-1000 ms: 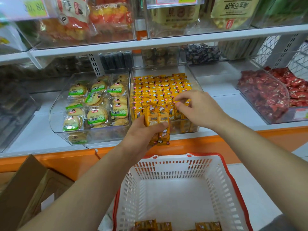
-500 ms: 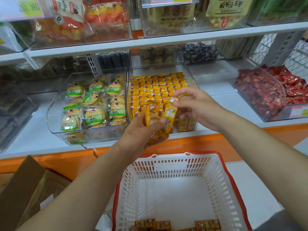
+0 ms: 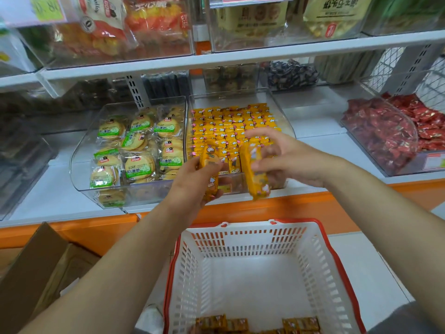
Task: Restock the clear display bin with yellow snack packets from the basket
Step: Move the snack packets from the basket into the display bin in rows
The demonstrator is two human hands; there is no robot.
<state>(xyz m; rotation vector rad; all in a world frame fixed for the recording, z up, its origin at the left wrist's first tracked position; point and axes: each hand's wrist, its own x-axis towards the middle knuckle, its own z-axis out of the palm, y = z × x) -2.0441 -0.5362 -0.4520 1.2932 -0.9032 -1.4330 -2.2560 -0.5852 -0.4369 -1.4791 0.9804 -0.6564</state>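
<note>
The clear display bin (image 3: 284, 116) stands on the lower shelf, filled with neat rows of yellow snack packets (image 3: 231, 126). In front of its lower edge my left hand (image 3: 192, 182) grips a yellow packet (image 3: 210, 169) upright. My right hand (image 3: 289, 160) holds another yellow packet (image 3: 255, 174), which hangs tilted and blurred just right of the first. Below both hands sits the white basket with a red rim (image 3: 320, 239). A few more yellow packets (image 3: 301, 324) lie at its near edge.
A clear bin of green-labelled round biscuits (image 3: 134, 150) sits left of the yellow one. A bin of red packets (image 3: 382, 133) is at the right. An open cardboard box (image 3: 36, 273) stands at lower left. An upper shelf (image 3: 240, 56) carries more bins.
My right hand has taken one packet from the bunch in my left hand and pulled it to the right. The two packets now hang apart.
</note>
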